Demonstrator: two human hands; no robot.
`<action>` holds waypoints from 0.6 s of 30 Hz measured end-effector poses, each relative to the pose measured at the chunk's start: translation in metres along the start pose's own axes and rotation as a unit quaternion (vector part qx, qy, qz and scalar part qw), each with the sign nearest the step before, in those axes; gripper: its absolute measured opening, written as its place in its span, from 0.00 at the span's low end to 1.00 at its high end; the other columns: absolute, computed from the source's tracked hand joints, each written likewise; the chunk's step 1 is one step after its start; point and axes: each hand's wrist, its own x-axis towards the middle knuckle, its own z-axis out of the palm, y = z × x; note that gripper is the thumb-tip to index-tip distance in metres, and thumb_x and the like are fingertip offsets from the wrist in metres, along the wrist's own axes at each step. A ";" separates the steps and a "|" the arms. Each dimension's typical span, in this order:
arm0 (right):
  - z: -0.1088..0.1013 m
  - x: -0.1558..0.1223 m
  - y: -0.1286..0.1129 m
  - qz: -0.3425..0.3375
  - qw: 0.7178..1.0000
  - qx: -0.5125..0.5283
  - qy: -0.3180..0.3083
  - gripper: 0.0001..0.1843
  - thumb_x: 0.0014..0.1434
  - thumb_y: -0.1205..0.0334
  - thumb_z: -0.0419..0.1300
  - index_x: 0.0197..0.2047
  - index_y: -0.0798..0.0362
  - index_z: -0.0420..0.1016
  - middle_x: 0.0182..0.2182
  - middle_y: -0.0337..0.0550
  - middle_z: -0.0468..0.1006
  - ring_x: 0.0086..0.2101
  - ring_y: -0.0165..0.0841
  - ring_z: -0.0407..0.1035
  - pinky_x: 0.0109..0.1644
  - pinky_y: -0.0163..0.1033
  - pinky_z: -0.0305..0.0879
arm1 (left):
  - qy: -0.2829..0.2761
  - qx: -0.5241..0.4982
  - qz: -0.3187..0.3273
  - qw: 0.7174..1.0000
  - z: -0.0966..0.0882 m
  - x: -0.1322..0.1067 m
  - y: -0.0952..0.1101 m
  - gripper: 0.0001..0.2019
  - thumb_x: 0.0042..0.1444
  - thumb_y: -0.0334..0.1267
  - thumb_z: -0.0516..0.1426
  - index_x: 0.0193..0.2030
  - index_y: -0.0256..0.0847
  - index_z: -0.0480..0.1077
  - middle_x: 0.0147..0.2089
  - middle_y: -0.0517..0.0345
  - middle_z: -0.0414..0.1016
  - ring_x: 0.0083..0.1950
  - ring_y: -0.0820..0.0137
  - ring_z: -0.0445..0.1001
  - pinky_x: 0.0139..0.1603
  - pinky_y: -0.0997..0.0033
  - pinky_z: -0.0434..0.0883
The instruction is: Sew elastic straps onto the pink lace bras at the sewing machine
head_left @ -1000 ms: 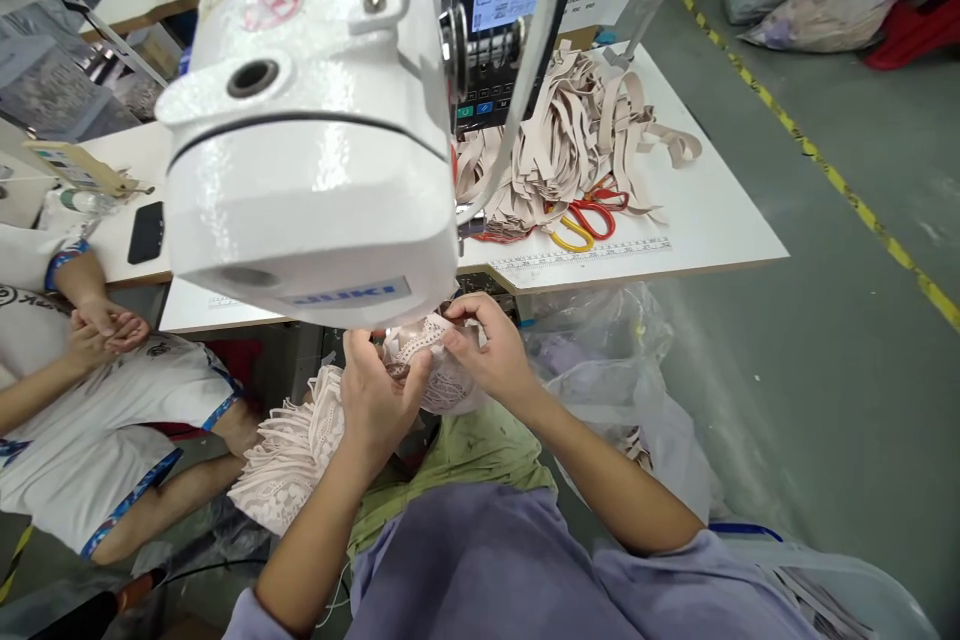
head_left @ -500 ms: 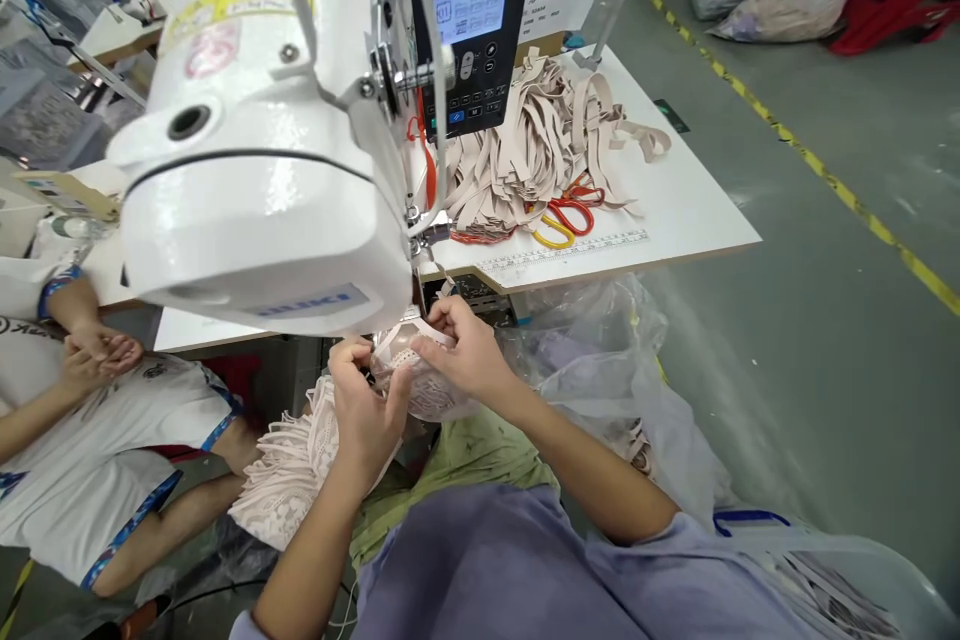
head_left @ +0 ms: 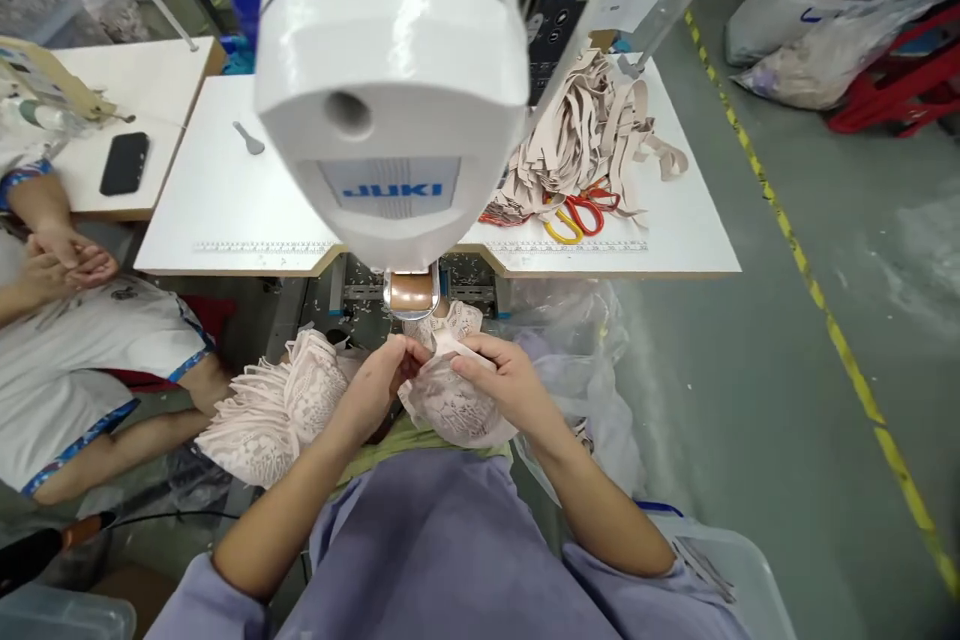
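Spanning the far middle of the scene, the white surface (head_left: 210, 205) lies beneath the sewing machine (head_left: 397, 100), whose label now faces near squarely; half a second earlier it stood angled, further left in view. Beige straps (head_left: 570, 135) are piled far right. Near left, stacked lace cups (head_left: 277, 410) sit beside the left forearm. The held lace piece (head_left: 461, 400) is below the machine's near end, more lace showing than before. Left grip (head_left: 377, 385): closed on its left edge. Right grip (head_left: 511, 380): pinching its upper right edge. Scissors (head_left: 581, 217) lie against the straps. A grey spoon-shaped item (head_left: 249, 138), previously unseen, now shows at left.
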 end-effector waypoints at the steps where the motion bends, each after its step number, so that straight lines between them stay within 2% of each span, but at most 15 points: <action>1: 0.002 -0.003 0.000 0.002 1.000 -0.001 -0.008 0.14 0.60 0.49 0.64 0.37 0.50 0.82 0.31 0.39 0.79 0.34 0.35 0.73 0.40 0.39 0.68 | -0.051 -0.046 -0.033 0.997 -0.001 0.003 -0.001 0.30 0.65 0.62 0.43 0.33 0.40 0.73 0.32 0.50 0.75 0.35 0.63 0.75 0.39 0.61 0.75; 3: 0.007 -0.009 0.003 0.003 1.000 -0.015 -0.026 0.13 0.60 0.49 0.63 0.37 0.50 0.82 0.34 0.40 0.80 0.37 0.37 0.74 0.43 0.40 0.68 | -0.139 -0.137 -0.077 0.978 -0.001 0.004 0.001 0.31 0.64 0.64 0.44 0.34 0.40 0.76 0.33 0.48 0.77 0.39 0.59 0.77 0.43 0.56 0.75; 4: 0.009 -0.011 0.007 0.001 0.999 -0.035 -0.037 0.13 0.61 0.49 0.63 0.38 0.49 0.82 0.35 0.41 0.80 0.38 0.37 0.74 0.43 0.40 0.68 | -0.147 -0.163 -0.080 0.972 -0.002 0.003 0.003 0.31 0.63 0.64 0.46 0.34 0.41 0.77 0.33 0.47 0.77 0.40 0.57 0.78 0.44 0.55 0.75; 6: 0.012 -0.014 0.018 -0.015 0.992 -0.108 -0.064 0.15 0.64 0.48 0.60 0.41 0.49 0.81 0.36 0.42 0.80 0.39 0.37 0.73 0.42 0.40 0.67 | -0.118 -0.197 -0.068 0.971 -0.005 -0.002 0.013 0.27 0.61 0.62 0.51 0.36 0.41 0.78 0.33 0.47 0.78 0.40 0.57 0.78 0.44 0.55 0.76; 8: 0.011 -0.016 0.036 -0.044 0.972 -0.207 -0.099 0.17 0.68 0.48 0.55 0.49 0.49 0.78 0.38 0.44 0.79 0.39 0.37 0.72 0.42 0.40 0.66 | -0.065 -0.223 -0.042 0.972 -0.016 -0.007 0.028 0.21 0.61 0.57 0.55 0.36 0.41 0.77 0.30 0.51 0.75 0.36 0.60 0.77 0.42 0.57 0.75; 10: 0.006 -0.017 0.057 -0.072 0.942 -0.301 -0.131 0.19 0.71 0.50 0.50 0.52 0.51 0.75 0.39 0.47 0.78 0.40 0.38 0.72 0.42 0.41 0.65 | -0.018 -0.234 -0.009 0.972 -0.038 -0.012 0.046 0.16 0.59 0.52 0.59 0.31 0.40 0.74 0.24 0.59 0.67 0.30 0.66 0.73 0.40 0.60 0.75; 12: 0.000 -0.020 0.076 -0.086 0.910 -0.373 -0.160 0.20 0.73 0.53 0.45 0.48 0.53 0.75 0.37 0.48 0.77 0.38 0.39 0.72 0.42 0.42 0.64 | 0.025 -0.225 0.018 0.974 -0.069 -0.014 0.065 0.15 0.59 0.48 0.61 0.28 0.40 0.71 0.22 0.64 0.61 0.26 0.72 0.68 0.38 0.62 0.74; 14: -0.007 -0.024 0.090 -0.095 0.884 -0.420 -0.183 0.21 0.73 0.55 0.43 0.43 0.53 0.75 0.34 0.47 0.76 0.36 0.39 0.71 0.41 0.42 0.63 | 0.099 -0.217 0.050 0.970 -0.104 -0.016 0.082 0.16 0.65 0.44 0.53 0.29 0.37 0.70 0.22 0.67 0.56 0.25 0.78 0.65 0.38 0.65 0.71; 15: -0.009 -0.026 0.093 -0.097 0.877 -0.431 -0.191 0.20 0.73 0.56 0.43 0.43 0.53 0.74 0.33 0.46 0.76 0.36 0.39 0.71 0.41 0.42 0.63 | 0.136 -0.214 0.066 0.965 -0.121 -0.017 0.089 0.21 0.69 0.40 0.43 0.32 0.34 0.70 0.23 0.68 0.53 0.26 0.82 0.65 0.41 0.65 0.66; 16: -0.011 -0.028 0.095 -0.098 0.874 -0.433 -0.198 0.19 0.73 0.56 0.43 0.43 0.52 0.74 0.34 0.46 0.77 0.36 0.38 0.71 0.42 0.42 0.63 | 0.168 -0.212 0.081 0.959 -0.138 -0.018 0.094 0.29 0.68 0.34 0.30 0.36 0.30 0.70 0.25 0.68 0.51 0.28 0.86 0.65 0.42 0.63 0.61; 17: -0.013 -0.030 0.096 -0.097 0.875 -0.430 -0.202 0.18 0.73 0.56 0.44 0.44 0.52 0.74 0.34 0.46 0.77 0.37 0.38 0.71 0.43 0.43 0.63 | 0.197 -0.211 0.090 0.953 -0.153 -0.019 0.098 0.37 0.62 0.29 0.20 0.39 0.26 0.69 0.26 0.67 0.50 0.30 0.89 0.63 0.42 0.62 0.56; 18: -0.015 -0.032 0.095 -0.094 0.879 -0.421 -0.204 0.17 0.73 0.56 0.45 0.43 0.51 0.74 0.34 0.45 0.77 0.37 0.38 0.71 0.44 0.43 0.64 | 0.216 -0.213 0.094 0.948 -0.168 -0.020 0.099 0.42 0.55 0.26 0.14 0.42 0.25 0.69 0.26 0.67 0.50 0.30 0.91 0.62 0.41 0.63 0.53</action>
